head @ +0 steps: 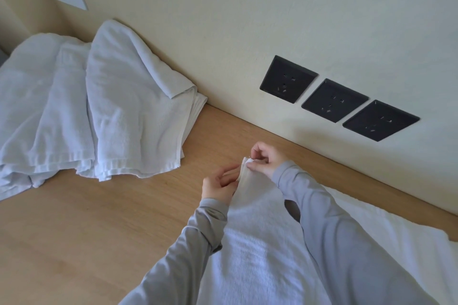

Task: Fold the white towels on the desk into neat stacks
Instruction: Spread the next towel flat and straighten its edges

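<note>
Nearest me, a white towel lies spread on the wooden desk, under both my grey sleeves. One corner is raised off the surface. My left hand grips the raised edge, fingers curled round it. My right hand pinches the corner tip just above. Further left, a heap of towels lies rumpled against the wall. Three black sockets are mounted on that wall.
</note>
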`<state>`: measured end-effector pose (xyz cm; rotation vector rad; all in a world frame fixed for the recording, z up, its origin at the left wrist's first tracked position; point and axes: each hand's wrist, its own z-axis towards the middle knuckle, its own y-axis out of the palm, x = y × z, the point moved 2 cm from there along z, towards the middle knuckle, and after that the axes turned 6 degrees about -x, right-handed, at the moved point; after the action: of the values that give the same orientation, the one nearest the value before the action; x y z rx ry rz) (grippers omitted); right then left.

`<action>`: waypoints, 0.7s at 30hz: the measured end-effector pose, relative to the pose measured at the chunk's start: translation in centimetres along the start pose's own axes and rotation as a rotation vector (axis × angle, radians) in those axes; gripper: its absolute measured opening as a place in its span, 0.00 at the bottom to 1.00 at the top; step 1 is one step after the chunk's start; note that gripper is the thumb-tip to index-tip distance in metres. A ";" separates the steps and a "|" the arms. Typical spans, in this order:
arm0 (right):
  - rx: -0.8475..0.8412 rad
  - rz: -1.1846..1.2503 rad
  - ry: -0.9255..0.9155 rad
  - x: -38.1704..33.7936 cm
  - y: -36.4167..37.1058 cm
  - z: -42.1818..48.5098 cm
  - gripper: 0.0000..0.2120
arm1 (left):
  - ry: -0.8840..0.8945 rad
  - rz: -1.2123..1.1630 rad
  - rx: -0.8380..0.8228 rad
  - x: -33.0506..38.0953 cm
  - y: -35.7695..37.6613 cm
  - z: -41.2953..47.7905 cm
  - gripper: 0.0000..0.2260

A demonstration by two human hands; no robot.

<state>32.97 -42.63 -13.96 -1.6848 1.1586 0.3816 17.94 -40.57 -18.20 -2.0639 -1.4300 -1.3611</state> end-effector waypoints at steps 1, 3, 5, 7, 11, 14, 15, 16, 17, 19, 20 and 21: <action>0.021 0.013 -0.016 -0.2 -0.4 -0.4 0.12 | 0.013 0.018 -0.017 0.0 -0.1 -0.1 0.14; 0.043 0.067 -0.023 -0.1 -1.0 -1.5 0.11 | 0.036 0.120 0.006 -0.1 -0.4 -0.1 0.10; 0.043 0.064 -0.001 0.5 -1.6 -3.1 0.16 | 0.004 0.300 0.121 -0.2 -1.0 0.2 0.08; 0.030 -0.009 0.008 1.0 -2.1 -4.9 0.10 | -0.086 0.556 0.223 0.0 -1.5 0.4 0.10; 0.070 0.040 -0.014 1.2 -2.6 -8.3 0.13 | -0.256 0.733 0.028 0.5 0.3 1.7 0.12; 0.095 0.104 -0.027 0.7 -2.9 -10.0 0.12 | -0.312 0.642 -0.018 0.4 1.4 2.1 0.13; 0.096 0.116 -0.037 0.6 -3.1 -10.4 0.12 | -0.277 0.582 0.000 0.3 1.7 2.1 0.12; 0.098 0.123 -0.050 0.4 -3.3 -10.8 0.12 | -0.208 0.530 0.029 0.3 1.9 1.9 0.09; 0.103 0.125 -0.062 0.3 -3.5 -11.0 0.12 | -0.110 0.492 0.061 0.5 2.1 1.5 0.07; 0.116 0.142 -0.086 0.1 -4.0 -11.5 0.12 | 0.131 0.445 0.103 1.0 2.6 0.7 0.14; 0.124 0.156 -0.093 0.0 -4.2 -11.7 0.11 | 0.218 0.432 0.114 1.0 2.9 0.3 0.17; 0.133 0.166 -0.095 0.1 -4.2 -11.7 0.10 | 0.273 0.416 0.118 1.2 3.1 -0.1 0.17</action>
<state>33.43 -52.61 -6.57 -1.4454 1.2297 0.4719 20.56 -41.43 -16.34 -1.8756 -0.8851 -1.2857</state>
